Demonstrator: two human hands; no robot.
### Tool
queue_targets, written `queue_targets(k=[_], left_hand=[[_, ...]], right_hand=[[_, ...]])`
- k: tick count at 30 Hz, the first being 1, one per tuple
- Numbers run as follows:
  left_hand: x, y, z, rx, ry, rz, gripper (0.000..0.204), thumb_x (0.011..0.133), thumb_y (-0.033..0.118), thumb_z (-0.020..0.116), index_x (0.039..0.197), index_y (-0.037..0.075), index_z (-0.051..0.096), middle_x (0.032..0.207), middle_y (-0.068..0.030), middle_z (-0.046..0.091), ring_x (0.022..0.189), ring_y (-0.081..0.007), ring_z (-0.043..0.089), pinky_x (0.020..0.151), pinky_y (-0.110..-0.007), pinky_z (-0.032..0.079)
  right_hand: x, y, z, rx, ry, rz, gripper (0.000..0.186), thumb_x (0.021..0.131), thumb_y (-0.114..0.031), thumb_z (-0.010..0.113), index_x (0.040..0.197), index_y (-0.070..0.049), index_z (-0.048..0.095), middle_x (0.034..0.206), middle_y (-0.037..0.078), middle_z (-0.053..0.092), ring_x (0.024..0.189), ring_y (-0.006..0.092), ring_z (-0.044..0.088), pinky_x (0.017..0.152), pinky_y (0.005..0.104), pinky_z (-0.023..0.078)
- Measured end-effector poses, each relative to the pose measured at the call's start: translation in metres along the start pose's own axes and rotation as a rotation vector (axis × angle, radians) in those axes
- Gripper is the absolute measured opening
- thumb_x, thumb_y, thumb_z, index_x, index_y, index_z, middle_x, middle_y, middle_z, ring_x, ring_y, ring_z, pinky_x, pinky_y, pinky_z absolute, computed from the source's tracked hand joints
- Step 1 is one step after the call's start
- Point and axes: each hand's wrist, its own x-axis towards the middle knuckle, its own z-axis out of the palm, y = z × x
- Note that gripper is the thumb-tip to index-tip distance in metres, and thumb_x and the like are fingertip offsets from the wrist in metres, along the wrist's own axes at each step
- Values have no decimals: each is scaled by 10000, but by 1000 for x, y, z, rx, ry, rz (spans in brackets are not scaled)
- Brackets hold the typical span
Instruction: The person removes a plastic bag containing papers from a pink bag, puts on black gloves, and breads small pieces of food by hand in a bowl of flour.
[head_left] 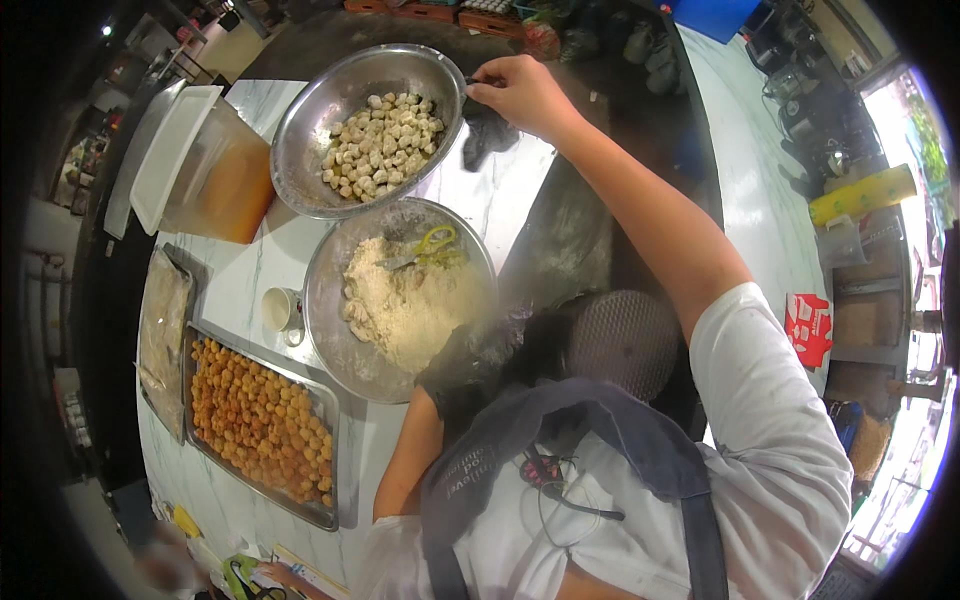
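My right hand is closed at the rim of a metal bowl, fingertips pinched on its edge. Flour-dusted pale dough pieces lie in that bowl. Below it, a wider metal bowl holds a heap of pale flour. Scissors with yellow-green handles rest on the flour. My left hand, apparently covered in black plastic, is at the flour bowl's near right side; its fingers are hidden and blurred. A dark patch lies beside the upper bowl; I cannot tell what it is.
A tray of browned round pieces sits at the left, beside a covered-looking tray. A white mug stands near the flour bowl. A lidded plastic container holds orange-brown contents. Another person's hand shows at the lower left.
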Motion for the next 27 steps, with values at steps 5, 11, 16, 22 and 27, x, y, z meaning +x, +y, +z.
queue_targets(k=[5,11,16,22,27], left_hand=[[2,12,-1,-29,-45,89,318,867,76,558,1173,-9,540,1277,-117,509,1151,-187,486,975,-288,366],[7,49,12,117,-126,176,360,878,94,545,1223,-5,506,1292,-119,494,1175,-188,467,986,-288,356],[11,61,17,8,-117,39,397,881,132,556,1247,-4,485,1281,-118,501,1167,-181,472,984,-293,361],[14,82,29,82,-129,54,434,877,160,563,1259,-20,464,1261,-119,514,1147,-175,487,984,-298,366],[22,90,40,119,-143,-7,443,875,155,559,1267,-20,454,1265,-115,511,1145,-176,489,984,-300,367]], right_hand=[[38,-39,8,146,-55,3,201,769,-176,636,880,-9,656,759,136,658,644,239,629,612,347,485],[43,-26,23,745,195,96,143,823,-129,629,804,12,614,688,30,578,593,115,559,550,256,502],[-22,54,78,1074,251,544,122,827,-106,583,798,12,595,649,57,541,538,146,544,520,281,493],[-68,107,110,944,151,816,152,840,-147,572,893,-5,590,783,90,615,643,174,616,568,282,483],[-71,110,107,788,105,793,142,841,-147,581,886,-14,598,778,70,614,644,150,609,570,269,476]])
